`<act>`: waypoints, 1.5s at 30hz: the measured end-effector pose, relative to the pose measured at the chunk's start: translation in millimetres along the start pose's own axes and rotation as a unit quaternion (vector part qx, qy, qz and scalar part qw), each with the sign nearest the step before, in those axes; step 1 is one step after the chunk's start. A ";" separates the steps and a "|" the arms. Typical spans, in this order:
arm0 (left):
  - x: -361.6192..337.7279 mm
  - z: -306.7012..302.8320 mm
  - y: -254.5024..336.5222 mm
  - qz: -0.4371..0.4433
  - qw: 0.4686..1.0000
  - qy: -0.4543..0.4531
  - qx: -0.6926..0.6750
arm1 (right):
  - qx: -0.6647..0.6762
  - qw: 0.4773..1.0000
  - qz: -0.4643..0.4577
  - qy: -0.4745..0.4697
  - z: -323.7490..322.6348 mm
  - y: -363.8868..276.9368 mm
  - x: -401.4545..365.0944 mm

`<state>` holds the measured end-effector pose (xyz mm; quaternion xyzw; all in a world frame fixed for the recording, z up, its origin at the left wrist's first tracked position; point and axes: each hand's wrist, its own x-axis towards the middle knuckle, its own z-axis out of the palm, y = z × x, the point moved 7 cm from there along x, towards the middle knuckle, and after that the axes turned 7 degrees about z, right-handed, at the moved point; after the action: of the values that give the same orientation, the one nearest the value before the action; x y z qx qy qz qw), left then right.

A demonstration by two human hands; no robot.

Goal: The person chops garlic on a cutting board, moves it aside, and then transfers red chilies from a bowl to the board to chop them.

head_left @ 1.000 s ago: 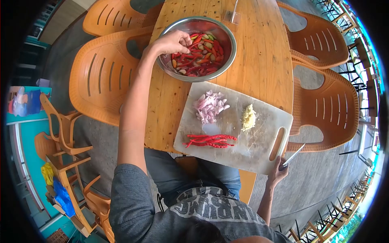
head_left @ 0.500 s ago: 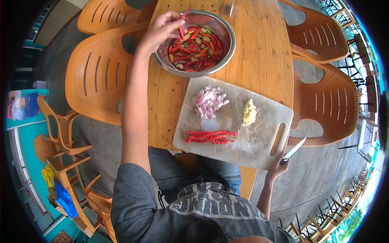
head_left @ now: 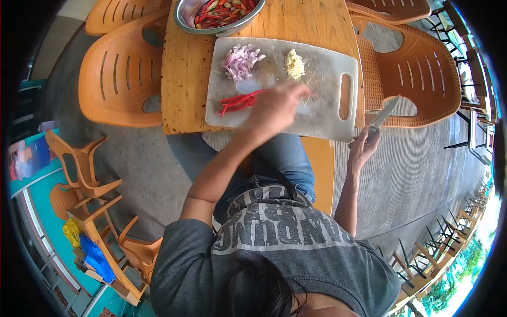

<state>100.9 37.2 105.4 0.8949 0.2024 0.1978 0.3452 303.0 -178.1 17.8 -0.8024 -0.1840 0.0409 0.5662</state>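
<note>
Chillies (head_left: 237, 101) on board (head_left: 327, 108) | wooden table (head_left: 185, 79), orange chairs (head_left: 121, 79) (patio, seemingly) | right grip (head_left: 364, 150) clasps knife (head_left: 384, 113) | left grip (head_left: 277, 107) blurred, unclear

An outdoor café terrace: orange plastic chairs (head_left: 113, 74) ring a wooden table (head_left: 185, 79) bearing a cutting board (head_left: 317, 68).

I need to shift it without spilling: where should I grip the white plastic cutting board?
By the oblong handle slot at the right end of the white plastic cutting board, coming from the right. The slot is cut through and bare; the sliced pink shallots, minced pale garlic and red chillies lie towards the left.
</note>
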 end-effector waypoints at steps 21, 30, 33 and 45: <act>-47.0 36.4 -8.5 -0.039 0.981 0.181 0.064 | -0.134 0.977 0.147 -0.082 -83.5 84.4 -37.2; -29.3 75.5 -4.2 -0.012 0.979 0.162 0.125 | -0.174 0.965 0.178 -0.082 -57.8 228.1 -89.1; -31.8 76.8 -9.7 -0.015 0.979 0.164 0.123 | -0.095 0.962 0.234 -0.102 -54.4 229.4 -101.8; -36.1 65.5 -14.3 -0.039 0.984 0.139 0.103 | -0.064 0.984 0.131 -0.099 -83.0 62.2 -41.3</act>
<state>99.7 -6.2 43.0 0.8806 0.3030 0.2848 0.2270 302.8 -284.5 -16.1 -0.8461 -0.1352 0.1821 0.4823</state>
